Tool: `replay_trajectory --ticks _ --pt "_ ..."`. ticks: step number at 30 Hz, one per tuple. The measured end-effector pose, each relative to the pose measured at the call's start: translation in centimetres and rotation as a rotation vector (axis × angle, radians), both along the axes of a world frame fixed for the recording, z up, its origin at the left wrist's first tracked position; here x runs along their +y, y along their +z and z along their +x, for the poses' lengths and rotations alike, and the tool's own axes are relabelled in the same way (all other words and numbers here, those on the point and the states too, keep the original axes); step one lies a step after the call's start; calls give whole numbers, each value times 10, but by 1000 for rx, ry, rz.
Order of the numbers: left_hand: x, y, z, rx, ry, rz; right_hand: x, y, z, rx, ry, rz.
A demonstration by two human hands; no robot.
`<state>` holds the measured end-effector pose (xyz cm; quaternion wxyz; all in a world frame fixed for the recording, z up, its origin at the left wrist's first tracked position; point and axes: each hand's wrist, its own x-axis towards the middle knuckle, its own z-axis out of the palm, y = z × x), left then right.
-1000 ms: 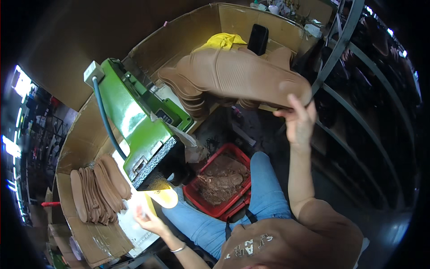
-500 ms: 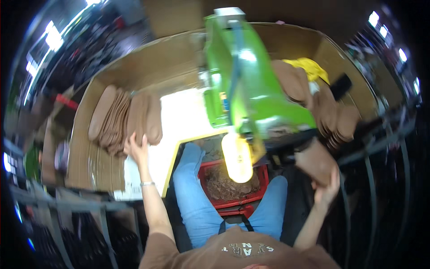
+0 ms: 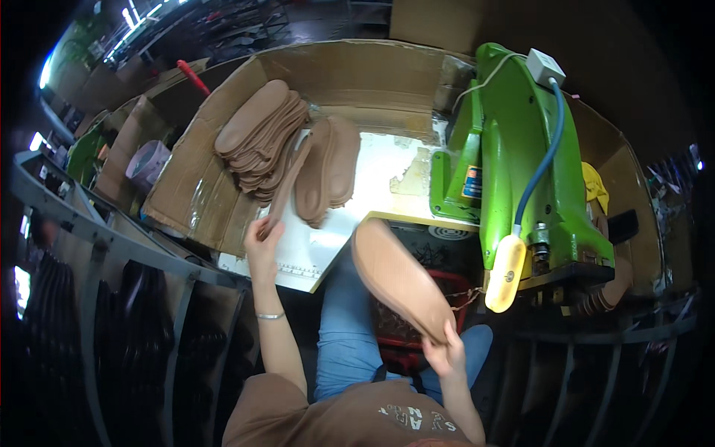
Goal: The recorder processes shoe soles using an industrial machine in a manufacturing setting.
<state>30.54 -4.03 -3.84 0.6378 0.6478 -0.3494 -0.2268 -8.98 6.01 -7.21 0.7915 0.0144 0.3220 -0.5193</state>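
My right hand [image 3: 445, 352] grips the near end of a brown shoe sole [image 3: 398, 276], which it holds up tilted above my lap. On the left, my left hand [image 3: 264, 246] is closed on the near end of another brown sole [image 3: 287, 190], turned on its edge. That sole stands between a tall, fanned pile of soles [image 3: 257, 123] and a smaller stack of soles [image 3: 328, 167] on the white tabletop [image 3: 380, 167]. The soles look alike, long and rounded at the ends.
A green machine [image 3: 532, 149] stands at right, with a yellow lamp [image 3: 506, 276] on a blue flexible neck. Cardboard walls [image 3: 357, 78] surround the table. A red basket [image 3: 462, 287] sits between my legs. More soles [image 3: 617, 283] and a yellow cloth [image 3: 594, 188] lie beyond the machine.
My right hand has brought its sole from beside the machine's right side to above my lap. My left hand has lifted a sole on edge from the piles. The view has turned.
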Motion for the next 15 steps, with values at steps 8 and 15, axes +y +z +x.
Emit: replay_trajectory --ticks 8,15 --pt "125 60 3 167 -169 -439 -172 -5 87 -235 12 -360" --pt "105 41 -72 532 -430 -377 -71 -43 12 -270 -27 -264"
